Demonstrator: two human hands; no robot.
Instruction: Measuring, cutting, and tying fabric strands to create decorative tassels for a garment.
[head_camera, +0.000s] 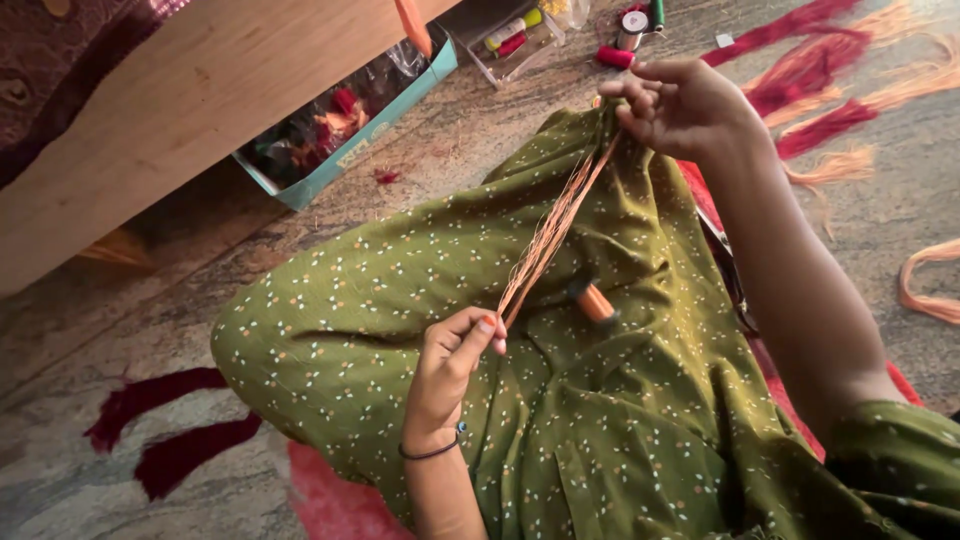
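Two bare hands are stretching a thin bundle of orange threads (553, 228) taut over a lap in green dotted cloth (400, 290) at frame centre: the left hand (452, 368) is pinching the lower end, the right hand (680, 100) is gripping the upper end with curled fingers. An orange spool (594, 301) is lying half sunk in a fold just right of the strands. At upper left, a teal cardboard box (345, 155) is sitting partly hidden under a wooden board (170, 120), its contents hard to make out.

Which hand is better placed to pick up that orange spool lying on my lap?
Probably the left hand: it pinches the near end of the orange threads, close beside the spool. The right hand holds the far end, beyond the knee.
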